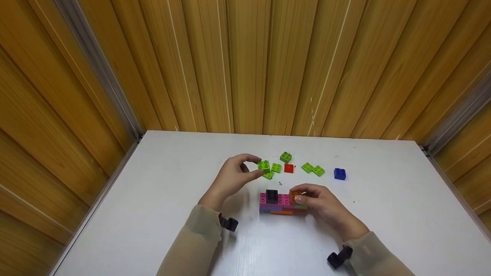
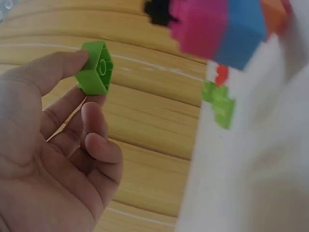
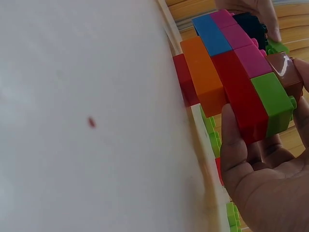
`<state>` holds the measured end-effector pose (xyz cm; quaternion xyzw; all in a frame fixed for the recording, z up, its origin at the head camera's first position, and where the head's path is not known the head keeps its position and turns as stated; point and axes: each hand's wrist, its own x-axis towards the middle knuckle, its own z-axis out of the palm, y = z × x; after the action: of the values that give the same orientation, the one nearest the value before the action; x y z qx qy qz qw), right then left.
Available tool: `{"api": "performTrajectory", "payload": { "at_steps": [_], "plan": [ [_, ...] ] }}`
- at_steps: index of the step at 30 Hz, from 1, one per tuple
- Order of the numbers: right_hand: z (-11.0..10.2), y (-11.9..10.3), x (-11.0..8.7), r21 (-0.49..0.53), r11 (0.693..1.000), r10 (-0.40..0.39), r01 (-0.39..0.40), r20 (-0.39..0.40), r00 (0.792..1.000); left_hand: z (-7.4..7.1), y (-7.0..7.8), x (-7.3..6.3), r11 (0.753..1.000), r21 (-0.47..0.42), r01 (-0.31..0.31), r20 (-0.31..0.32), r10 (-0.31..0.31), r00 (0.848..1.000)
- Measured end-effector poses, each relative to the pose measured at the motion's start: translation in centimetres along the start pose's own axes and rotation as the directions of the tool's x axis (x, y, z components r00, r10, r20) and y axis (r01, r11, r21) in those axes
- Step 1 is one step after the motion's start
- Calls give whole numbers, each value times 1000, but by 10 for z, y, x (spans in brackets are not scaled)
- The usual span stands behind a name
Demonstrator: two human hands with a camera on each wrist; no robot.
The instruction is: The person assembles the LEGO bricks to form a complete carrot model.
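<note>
The brick stack (image 1: 282, 208) is about midway between the left and right edges of the bench (image 1: 153, 191); whether its base touches the top, I cannot tell. The right hand (image 1: 324, 201) grips its right end, fingers at the brown brick (image 3: 284, 70). A black brick (image 1: 272, 196) sits towards its left end. Beyond, the left hand (image 1: 232, 176) pinches a green brick (image 1: 264, 166) between thumb and fingertip, hollow underside exposed. For good control, I'd hold it by opposite sides, leave that underside free, turn it square above open studs, and press straight down while the right hand braces the lower layers. Towards the far edge lie flat green pieces (image 1: 318, 171), a red piece (image 1: 289, 168) and, rightwards, a blue brick (image 1: 340, 173).
</note>
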<state>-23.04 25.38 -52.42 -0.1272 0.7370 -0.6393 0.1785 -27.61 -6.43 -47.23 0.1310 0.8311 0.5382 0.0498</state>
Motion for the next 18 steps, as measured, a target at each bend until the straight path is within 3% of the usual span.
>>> {"api": "performTrajectory", "payload": {
  "at_steps": [7,14,18],
  "plan": [
    [-1,0,1,-30,1000,9,-9,5,1000,2,27,-23,999,19,-47,27,46,999],
    [-3,0,1,3,999,47,-47,6,999,20,32,-32,993,38,-115,87,111,990],
    [-2,0,2,1,999,49,-49,12,999,30,29,-33,991,62,-120,116,113,987]
  ]
}}
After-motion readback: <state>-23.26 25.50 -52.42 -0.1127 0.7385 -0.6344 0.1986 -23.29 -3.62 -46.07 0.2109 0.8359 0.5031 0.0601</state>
